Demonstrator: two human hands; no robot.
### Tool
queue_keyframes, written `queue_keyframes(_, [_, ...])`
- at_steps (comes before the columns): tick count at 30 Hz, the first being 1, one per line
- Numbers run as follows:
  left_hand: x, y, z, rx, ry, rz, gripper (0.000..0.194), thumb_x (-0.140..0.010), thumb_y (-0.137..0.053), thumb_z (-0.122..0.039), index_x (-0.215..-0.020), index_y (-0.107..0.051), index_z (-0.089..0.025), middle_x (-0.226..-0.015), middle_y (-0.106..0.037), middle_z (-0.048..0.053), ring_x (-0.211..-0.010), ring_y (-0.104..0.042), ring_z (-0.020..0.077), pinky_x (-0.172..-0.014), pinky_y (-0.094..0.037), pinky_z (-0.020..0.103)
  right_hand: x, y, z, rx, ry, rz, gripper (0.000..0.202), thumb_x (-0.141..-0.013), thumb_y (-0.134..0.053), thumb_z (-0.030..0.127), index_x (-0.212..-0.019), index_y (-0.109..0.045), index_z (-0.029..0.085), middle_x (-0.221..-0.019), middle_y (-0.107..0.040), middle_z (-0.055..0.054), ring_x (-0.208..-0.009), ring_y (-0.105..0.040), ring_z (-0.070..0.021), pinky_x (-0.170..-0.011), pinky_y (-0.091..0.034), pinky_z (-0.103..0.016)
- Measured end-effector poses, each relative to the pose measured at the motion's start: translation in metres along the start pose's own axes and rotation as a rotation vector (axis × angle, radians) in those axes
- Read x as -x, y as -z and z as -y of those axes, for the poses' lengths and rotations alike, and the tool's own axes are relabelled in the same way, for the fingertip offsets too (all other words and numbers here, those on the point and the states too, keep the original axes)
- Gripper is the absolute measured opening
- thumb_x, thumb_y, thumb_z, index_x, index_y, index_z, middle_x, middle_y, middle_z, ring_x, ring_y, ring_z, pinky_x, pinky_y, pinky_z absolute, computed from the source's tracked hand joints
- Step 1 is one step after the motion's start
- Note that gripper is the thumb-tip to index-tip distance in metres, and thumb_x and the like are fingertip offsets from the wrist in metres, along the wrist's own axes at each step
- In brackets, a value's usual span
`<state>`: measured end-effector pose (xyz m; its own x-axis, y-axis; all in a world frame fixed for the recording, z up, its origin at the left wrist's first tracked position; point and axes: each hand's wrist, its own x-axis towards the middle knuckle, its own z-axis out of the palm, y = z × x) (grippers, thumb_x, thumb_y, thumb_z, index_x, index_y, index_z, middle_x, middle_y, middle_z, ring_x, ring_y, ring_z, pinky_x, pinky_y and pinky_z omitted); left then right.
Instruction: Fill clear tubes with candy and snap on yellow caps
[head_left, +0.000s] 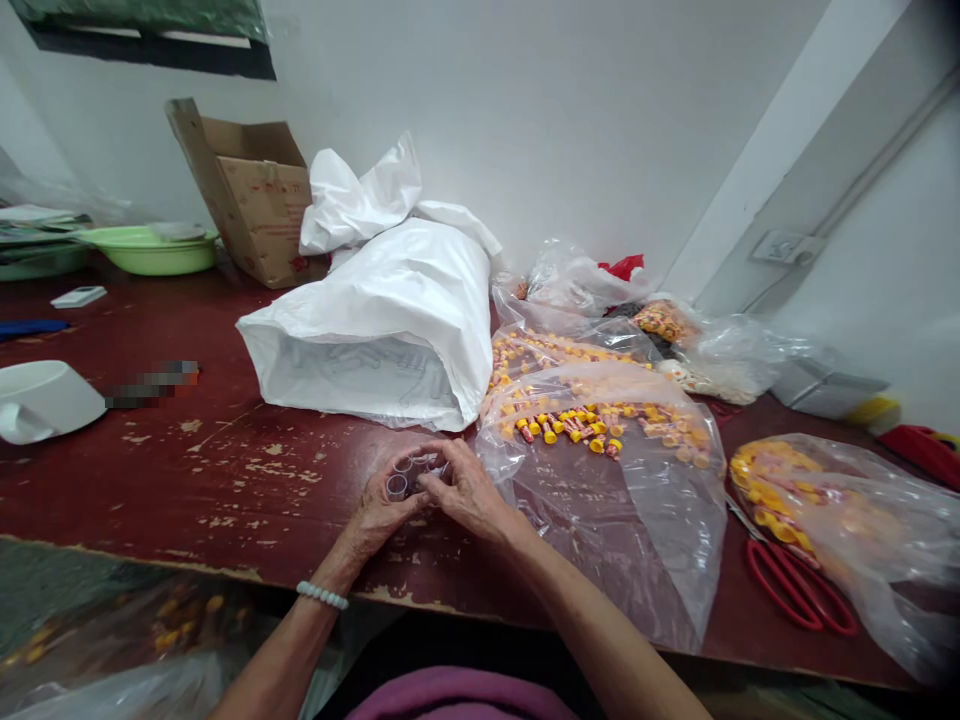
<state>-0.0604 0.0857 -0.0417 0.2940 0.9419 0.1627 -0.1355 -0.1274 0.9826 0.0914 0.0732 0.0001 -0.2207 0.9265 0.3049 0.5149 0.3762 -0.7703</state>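
My left hand [377, 510] and my right hand [471, 488] curl together around a small cluster of clear plastic tubes [397, 486] at the front of the table. Round rims of the tubes face up between my fingers; parts of them are hidden by the hands. Just beyond lies a large white sack [405, 275], its mouth toward me, with more clear tubes [409, 370] inside. To the right, a clear plastic bag [645, 540] holds many small yellow-capped tubes [577, 425].
Red-handled scissors [799, 590] lie at right beside another bag of yellow-capped pieces [780, 490]. A white mug [49, 400] stands at left. Behind are a cardboard box [262, 210] and a green basin [150, 255]. The worn red table [187, 500] ends close to my body.
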Motion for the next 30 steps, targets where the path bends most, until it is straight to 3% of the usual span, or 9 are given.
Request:
queue_keyframes(6, [-0.001, -0.001, 0.000, -0.121, -0.007, -0.117, 0.057, -0.053, -0.082, -0.032, -0.101, -0.055, -0.016, -0.098, -0.070, 0.011, -0.090, -0.067, 0.0267, -0.081, -0.054, 0.039, 0.003, -0.006, 0.001, 0.035, 0.023, -0.037, 0.034, -0.078, -0.062, 0.018, -0.111, -0.056, 0.019, -0.100, -0.060, -0.004, -0.092, -0.056, -0.0158, -0.085, -0.047, -0.033])
queue_keyframes(11, [-0.002, 0.003, 0.001, -0.234, -0.034, -0.136, 0.053, -0.052, -0.080, -0.033, -0.097, -0.057, -0.017, -0.091, -0.070, 0.008, -0.084, -0.068, 0.0255, -0.077, -0.055, 0.037, 0.008, -0.002, 0.004, 0.067, 0.105, 0.007, 0.050, -0.082, -0.058, 0.017, -0.129, -0.044, 0.022, -0.115, -0.056, -0.006, -0.106, -0.053, -0.0162, -0.093, -0.045, -0.034])
queue_keyframes(16, [-0.004, 0.001, 0.002, -0.285, -0.044, -0.140, 0.049, -0.054, -0.078, -0.032, -0.097, -0.058, -0.017, -0.098, -0.069, 0.008, -0.087, -0.066, 0.0242, -0.075, -0.054, 0.033, 0.004, -0.001, 0.005, 0.101, 0.097, 0.030, 0.028, -0.086, -0.055, 0.019, -0.113, -0.055, 0.024, -0.104, -0.057, -0.003, -0.103, -0.053, -0.0144, -0.093, -0.045, -0.031])
queue_keyframes(22, [-0.003, 0.000, -0.001, -0.260, -0.039, -0.209, 0.052, -0.045, -0.080, -0.029, -0.090, -0.058, -0.018, -0.088, -0.069, 0.006, -0.078, -0.067, 0.0235, -0.071, -0.055, 0.033, 0.003, -0.006, 0.015, 0.141, 0.067, 0.022, 0.039, -0.082, -0.057, 0.019, -0.120, -0.049, 0.020, -0.111, -0.053, -0.006, -0.103, -0.054, -0.0157, -0.090, -0.047, -0.031])
queue_keyframes(24, [-0.002, 0.001, -0.002, -0.309, -0.040, -0.260, 0.052, -0.045, -0.081, -0.031, -0.090, -0.058, -0.018, -0.085, -0.069, 0.005, -0.076, -0.067, 0.0225, -0.070, -0.055, 0.033, 0.006, 0.004, 0.020, 0.142, 0.115, -0.022, 0.039, -0.081, -0.058, 0.019, -0.120, -0.050, 0.018, -0.111, -0.055, -0.007, -0.102, -0.054, -0.0160, -0.088, -0.047, -0.030])
queue_keyframes(27, [0.000, 0.003, 0.000, -0.343, -0.019, -0.334, 0.054, -0.049, -0.082, -0.035, -0.093, -0.056, -0.018, -0.080, -0.068, 0.003, -0.070, -0.066, 0.0197, -0.065, -0.055, 0.031, 0.013, 0.038, 0.016, 0.144, 0.186, -0.187, 0.023, -0.084, -0.054, 0.020, -0.107, -0.058, 0.019, -0.102, -0.061, -0.004, -0.095, -0.057, -0.0145, -0.084, -0.047, -0.027])
queue_keyframes(30, [0.000, 0.001, 0.001, -0.277, 0.022, -0.326, 0.056, -0.051, -0.082, -0.036, -0.096, -0.053, -0.018, -0.078, -0.067, 0.002, -0.065, -0.066, 0.0177, -0.060, -0.054, 0.028, 0.016, 0.085, -0.010, 0.271, -0.047, -0.374, 0.020, -0.089, -0.045, 0.021, -0.101, -0.060, 0.019, -0.096, -0.064, -0.003, -0.085, -0.059, -0.0130, -0.078, -0.048, -0.026])
